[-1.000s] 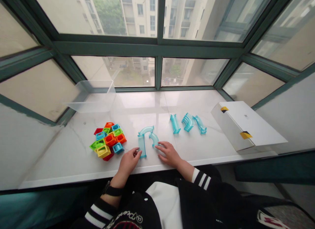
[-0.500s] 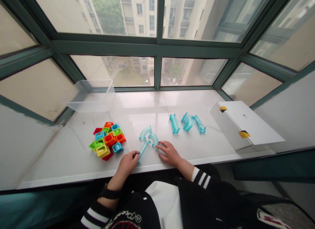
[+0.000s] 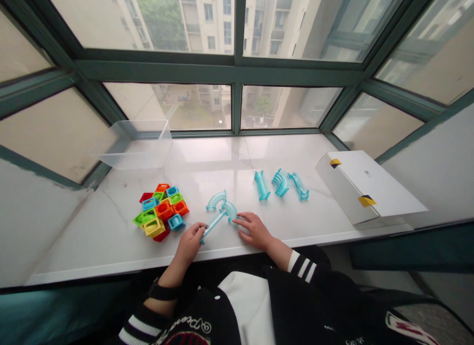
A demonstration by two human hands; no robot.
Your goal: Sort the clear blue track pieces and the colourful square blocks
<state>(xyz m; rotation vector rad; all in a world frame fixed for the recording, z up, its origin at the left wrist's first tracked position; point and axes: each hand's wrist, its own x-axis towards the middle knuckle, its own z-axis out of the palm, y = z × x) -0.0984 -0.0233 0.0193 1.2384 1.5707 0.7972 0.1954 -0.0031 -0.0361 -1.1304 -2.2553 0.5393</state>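
Note:
On a white marble sill (image 3: 111, 236), my left hand (image 3: 190, 242) pinches the near end of a straight translucent blue track piece (image 3: 212, 223), which lies tilted toward the upper right. Its far end meets two curved blue track pieces (image 3: 222, 202). My right hand (image 3: 254, 228) rests on the sill with its fingertips on the nearer curved piece, fingers bent and spread. A pile of coloured square blocks (image 3: 161, 211) lies left of my left hand.
Three more blue track pieces (image 3: 281, 183) lie to the right at mid sill. A white cardboard box (image 3: 365, 189) sits at the right end. A clear plastic bin (image 3: 137, 143) stands at the back left against the window frame (image 3: 237, 73).
My left hand has swung the straight track piece from lying straight ahead to a diagonal tilt toward the upper right. My right hand has stayed on the curved piece.

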